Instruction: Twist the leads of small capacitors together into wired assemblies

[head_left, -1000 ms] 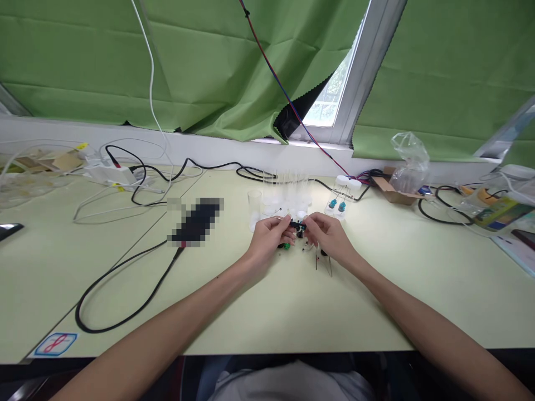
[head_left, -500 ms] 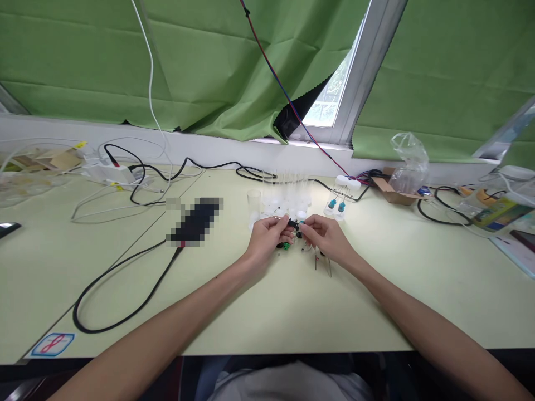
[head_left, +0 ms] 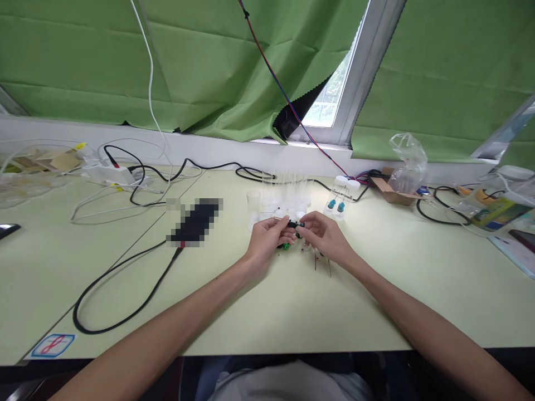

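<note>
Over the middle of the table, my left hand [head_left: 267,236] pinches a small black part [head_left: 293,224] with a thin metal rod running out to the left. My right hand [head_left: 324,234] has its thumb and fingertips closed on the other end of that part, close against the left fingers. Just under the hands lie a small green piece [head_left: 286,246] and other tiny dark bits, partly hidden by the fingers. Thin metal rods [head_left: 329,267] stick out below my right hand. Behind the hands stand several clear plastic cups [head_left: 288,189], with a single one [head_left: 253,206] at their left.
Two white-capped clear containers with teal parts [head_left: 336,203] stand right of the cups. A black cable [head_left: 125,326] loops at left beside a blurred dark object [head_left: 194,221]. A cardboard box [head_left: 393,192] with a plastic bag sits at back right. The table's front edge [head_left: 292,353] is close.
My right fingers have shifted slightly on the black part, which now looks more level between the hands. My left hand has hardly moved.
</note>
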`<state>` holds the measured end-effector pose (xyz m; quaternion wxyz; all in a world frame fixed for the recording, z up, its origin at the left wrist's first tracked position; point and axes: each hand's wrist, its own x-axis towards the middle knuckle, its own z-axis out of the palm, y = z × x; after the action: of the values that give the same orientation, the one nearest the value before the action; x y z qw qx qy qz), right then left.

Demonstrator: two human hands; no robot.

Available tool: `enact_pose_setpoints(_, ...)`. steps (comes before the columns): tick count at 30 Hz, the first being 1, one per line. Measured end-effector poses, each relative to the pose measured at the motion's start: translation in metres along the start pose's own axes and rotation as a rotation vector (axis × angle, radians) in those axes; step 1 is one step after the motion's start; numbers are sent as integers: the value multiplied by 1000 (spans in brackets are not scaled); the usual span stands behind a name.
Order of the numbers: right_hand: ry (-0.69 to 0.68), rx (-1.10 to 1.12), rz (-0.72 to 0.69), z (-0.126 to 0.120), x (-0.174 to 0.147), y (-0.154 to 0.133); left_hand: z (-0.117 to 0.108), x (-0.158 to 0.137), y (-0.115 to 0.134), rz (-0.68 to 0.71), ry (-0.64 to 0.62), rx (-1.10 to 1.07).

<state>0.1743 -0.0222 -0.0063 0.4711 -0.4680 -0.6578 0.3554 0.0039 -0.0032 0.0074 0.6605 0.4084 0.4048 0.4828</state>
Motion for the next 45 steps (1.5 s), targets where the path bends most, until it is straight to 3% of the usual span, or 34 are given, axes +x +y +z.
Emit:
enact_pose_setpoints(19,1,-48,37,2,0,-2,3,-4,4,-86,5,-91)
enact_pose_setpoints(24,77,-57,-18,2,-1,0,4,-4,4,-95,18,-101)
enact_pose_setpoints(31,66,-80,-107,2,-3,1,3,-5,5,-103,23,-123)
enact_pose_setpoints(45,103,-76,-75,3,-3,-3,5,-5,3,-108,16,-145)
